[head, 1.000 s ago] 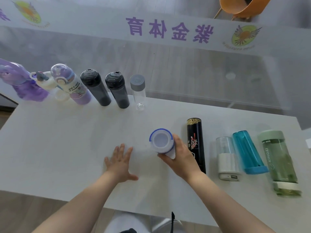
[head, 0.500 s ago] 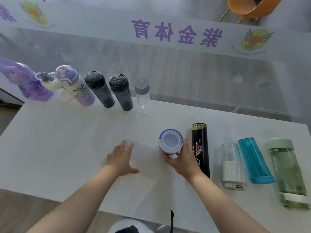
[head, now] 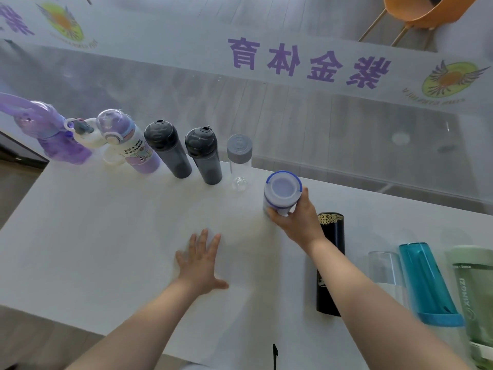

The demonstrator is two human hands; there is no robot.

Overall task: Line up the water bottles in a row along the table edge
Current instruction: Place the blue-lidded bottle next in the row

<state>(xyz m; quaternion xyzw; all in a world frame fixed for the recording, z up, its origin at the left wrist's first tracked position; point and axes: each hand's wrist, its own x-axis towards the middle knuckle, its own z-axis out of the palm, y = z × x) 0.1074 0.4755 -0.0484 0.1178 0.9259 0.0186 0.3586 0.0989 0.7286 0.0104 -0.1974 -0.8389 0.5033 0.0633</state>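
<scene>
Six bottles stand in a row along the far edge of the tabletop (head: 80,236) at upper left: two purple, one white, two dark grey, one clear. The right hand (head: 298,222) grips a seventh, the blue-rimmed bottle (head: 282,190), just right of the clear bottle (head: 239,161). Four more lie at lower right. The left hand (head: 200,263) rests flat, fingers spread, holding nothing.
</scene>
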